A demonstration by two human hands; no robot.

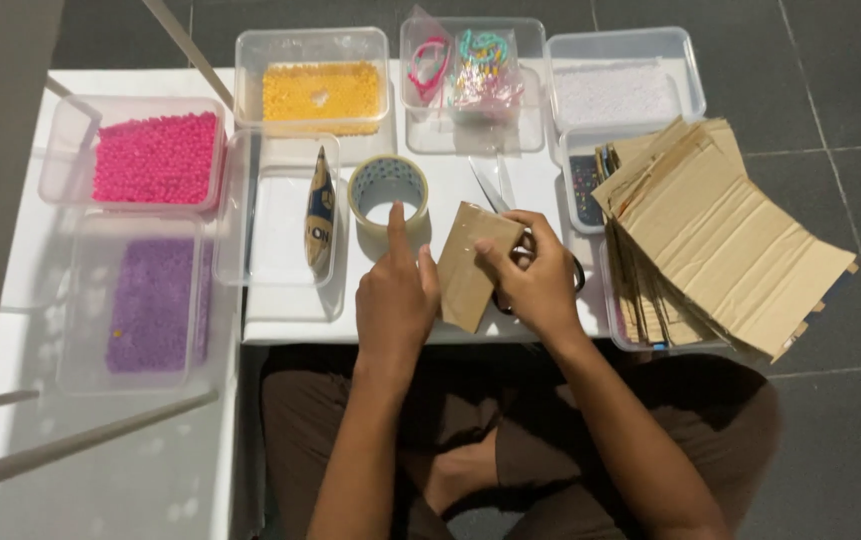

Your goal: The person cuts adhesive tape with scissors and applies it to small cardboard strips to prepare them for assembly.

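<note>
One cardboard piece (466, 266), two hands

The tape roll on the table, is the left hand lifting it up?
No, the tape roll lies flat on the table; only the left hand's index finger rests on its rim.

Clear tub of pink beads (155, 157) at left of white worktop (290, 315); tub of purple beads (153, 305) just below it. Tub of yellow beads (321, 92) at top – beside it, tub with bagged coloured trinkets (472, 70), then tub of white beads (615, 92) at right. Near-empty clear tub (275, 215) holds folded patterned packet (319, 212). Stack of brown cardboard sheets (720, 240) at right, overhanging shallow tub – small dark tray of mixed beads (584, 187) just beside stack. Dark tiled floor (840, 110) around.
</note>
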